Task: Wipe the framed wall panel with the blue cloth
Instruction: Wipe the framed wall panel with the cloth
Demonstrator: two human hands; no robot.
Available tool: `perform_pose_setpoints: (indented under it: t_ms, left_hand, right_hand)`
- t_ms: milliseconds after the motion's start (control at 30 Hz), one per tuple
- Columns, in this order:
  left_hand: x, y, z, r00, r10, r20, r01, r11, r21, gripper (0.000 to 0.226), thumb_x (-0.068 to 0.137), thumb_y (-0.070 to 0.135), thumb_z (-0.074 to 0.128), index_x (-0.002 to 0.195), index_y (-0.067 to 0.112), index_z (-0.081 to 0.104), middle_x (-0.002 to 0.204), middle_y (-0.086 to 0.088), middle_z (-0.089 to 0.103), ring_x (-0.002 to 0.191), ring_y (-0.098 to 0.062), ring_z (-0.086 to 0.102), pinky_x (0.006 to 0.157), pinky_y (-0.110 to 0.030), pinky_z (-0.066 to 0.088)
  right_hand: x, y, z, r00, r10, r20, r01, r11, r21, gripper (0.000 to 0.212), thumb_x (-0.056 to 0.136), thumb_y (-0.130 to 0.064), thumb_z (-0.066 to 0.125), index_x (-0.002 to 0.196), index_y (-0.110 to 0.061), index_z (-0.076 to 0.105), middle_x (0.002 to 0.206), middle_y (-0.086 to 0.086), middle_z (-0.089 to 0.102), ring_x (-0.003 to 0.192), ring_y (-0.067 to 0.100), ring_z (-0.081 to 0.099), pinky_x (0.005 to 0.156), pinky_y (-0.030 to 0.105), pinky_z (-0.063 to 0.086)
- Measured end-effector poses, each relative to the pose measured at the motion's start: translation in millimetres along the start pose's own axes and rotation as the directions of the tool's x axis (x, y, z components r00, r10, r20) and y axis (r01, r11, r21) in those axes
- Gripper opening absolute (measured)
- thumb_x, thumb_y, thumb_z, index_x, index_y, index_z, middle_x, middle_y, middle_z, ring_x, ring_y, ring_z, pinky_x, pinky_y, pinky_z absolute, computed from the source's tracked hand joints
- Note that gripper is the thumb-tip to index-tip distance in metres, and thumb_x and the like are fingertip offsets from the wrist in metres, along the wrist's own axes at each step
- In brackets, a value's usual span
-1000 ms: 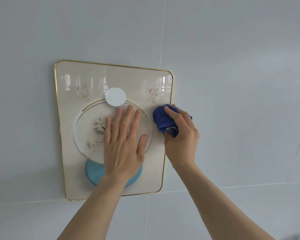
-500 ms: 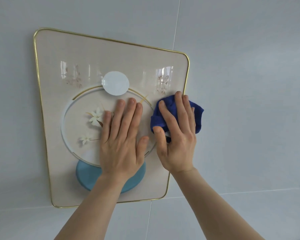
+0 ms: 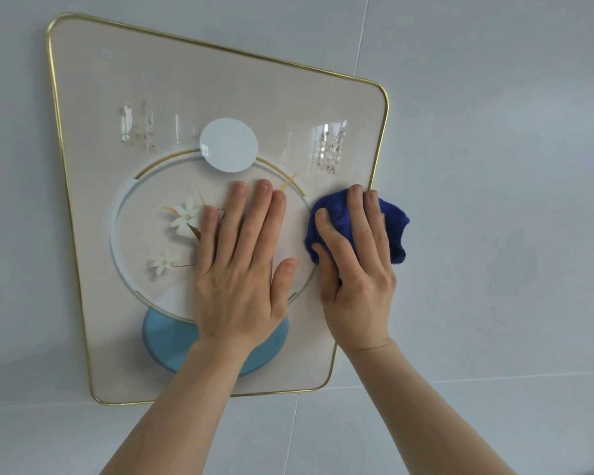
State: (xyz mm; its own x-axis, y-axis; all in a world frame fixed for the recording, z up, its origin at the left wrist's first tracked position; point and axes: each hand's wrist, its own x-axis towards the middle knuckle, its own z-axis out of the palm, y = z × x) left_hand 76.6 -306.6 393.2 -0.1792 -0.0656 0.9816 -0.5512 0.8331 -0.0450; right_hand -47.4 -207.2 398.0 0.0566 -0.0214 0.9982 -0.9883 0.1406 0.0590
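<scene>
The framed wall panel (image 3: 192, 97) is cream with a thin gold rim, a white disc, a ring with painted white flowers and a light blue disc at the bottom. My left hand (image 3: 244, 265) lies flat on the ring, fingers spread, holding nothing. My right hand (image 3: 355, 269) presses the bunched blue cloth (image 3: 395, 231) against the panel's right edge at mid height. Part of the cloth hangs past the gold rim onto the wall, and part is hidden under my fingers.
The panel hangs on a pale grey tiled wall (image 3: 494, 166) with thin grout lines running above, below and to the right of it. Both of my bare forearms reach up from the lower edge of the view.
My right hand has turned from a sideways pinch to a flat press on the cloth at the panel's right edge. The view has come closer. My left hand stays put.
</scene>
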Motion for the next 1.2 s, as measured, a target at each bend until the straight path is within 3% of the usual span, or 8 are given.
perform_pose_setpoints:
  t_ms: [433,633,733,800,867,933,1033,1200]
  left_hand:
    - [-1.5,-1.2,2.5,1.000,0.012,-0.002,-0.012,0.999,0.031,0.065,0.107,0.043,0.020,0.166,0.016,0.017,0.175,-0.001,0.015,0.163,-0.024,0.008,0.132,-0.046,0.003]
    - [-3.4,-0.4,7.8,1.000,0.006,-0.014,-0.005,0.996,0.094,0.066,0.108,0.041,0.030,0.166,0.016,0.013,0.175,0.000,0.008,0.163,-0.024,0.004,0.132,-0.047,0.003]
    - [-3.5,-0.2,8.9,1.000,0.005,-0.024,-0.003,0.996,0.094,0.066,0.108,0.041,0.029,0.166,0.016,0.013,0.175,0.000,0.007,0.163,-0.025,0.005,0.132,-0.048,0.004]
    - [-3.9,0.4,9.0,1.000,0.006,-0.027,-0.003,0.995,0.096,0.065,0.108,0.040,0.029,0.166,0.015,0.014,0.175,0.000,0.007,0.163,-0.025,0.007,0.132,-0.048,0.004]
    - [-3.9,0.9,8.6,1.000,0.005,-0.031,-0.002,0.995,0.097,0.065,0.108,0.040,0.029,0.166,0.015,0.015,0.175,-0.001,0.009,0.163,-0.026,0.007,0.132,-0.048,0.004]
    - [-3.9,1.0,8.2,1.000,0.002,-0.030,0.001,0.995,0.100,0.065,0.108,0.039,0.029,0.166,0.015,0.016,0.175,-0.001,0.010,0.163,-0.026,0.007,0.132,-0.048,0.004]
    - [-4.4,0.8,8.1,1.000,0.002,-0.022,0.000,0.995,0.101,0.065,0.107,0.039,0.030,0.166,0.015,0.016,0.175,-0.001,0.009,0.163,-0.026,0.007,0.132,-0.049,0.005]
    - [-3.5,1.4,7.3,1.000,0.002,-0.026,0.000,0.995,0.098,0.064,0.108,0.040,0.027,0.166,0.015,0.017,0.175,-0.001,0.010,0.163,-0.027,0.011,0.132,-0.048,0.006]
  right_hand:
    - [-62.4,-2.0,-51.0,0.943,-0.050,0.330,0.098,0.987,-0.131,0.059,0.084,0.017,0.076,0.132,-0.017,0.074,0.155,0.013,0.055,0.146,0.035,0.052,0.097,0.046,0.063]
    - [-60.2,-18.4,-68.8,0.905,0.041,0.423,0.017,0.991,-0.132,0.056,0.076,0.017,0.082,0.120,-0.018,0.080,0.146,0.011,0.066,0.137,0.030,0.062,0.082,0.035,0.067]
    - [-65.9,-21.2,-84.0,0.882,0.054,0.468,-0.005,0.994,-0.107,0.039,0.083,0.004,0.079,0.116,-0.018,0.082,0.142,0.010,0.069,0.129,0.025,0.068,0.077,0.031,0.067]
    - [-65.5,-21.4,-90.5,0.899,0.163,0.407,-0.146,0.987,-0.073,0.033,0.085,-0.004,0.077,0.114,-0.019,0.083,0.139,0.011,0.071,0.121,0.023,0.073,0.075,0.034,0.068]
    - [-54.3,-19.5,-92.5,0.897,0.323,0.300,-0.348,0.937,0.032,0.036,0.088,0.001,0.080,0.118,-0.019,0.081,0.140,0.010,0.070,0.121,0.017,0.073,0.085,0.040,0.068]
    - [-29.4,-16.3,-92.5,0.891,0.399,0.216,-0.434,0.888,0.150,0.034,0.090,-0.005,0.080,0.122,-0.017,0.079,0.141,0.009,0.069,0.126,0.000,0.066,0.099,0.028,0.062]
    - [24.4,-16.7,-88.0,0.927,0.367,0.080,-0.376,0.903,0.208,0.028,0.094,-0.013,0.072,0.122,-0.011,0.078,0.139,0.011,0.070,0.132,-0.007,0.060,0.104,0.005,0.046]
    - [93.7,-23.2,-64.1,0.970,0.241,-0.012,-0.232,0.945,0.231,0.030,0.096,-0.001,0.071,0.126,-0.006,0.075,0.141,0.017,0.068,0.139,0.020,0.060,0.112,0.021,0.050]
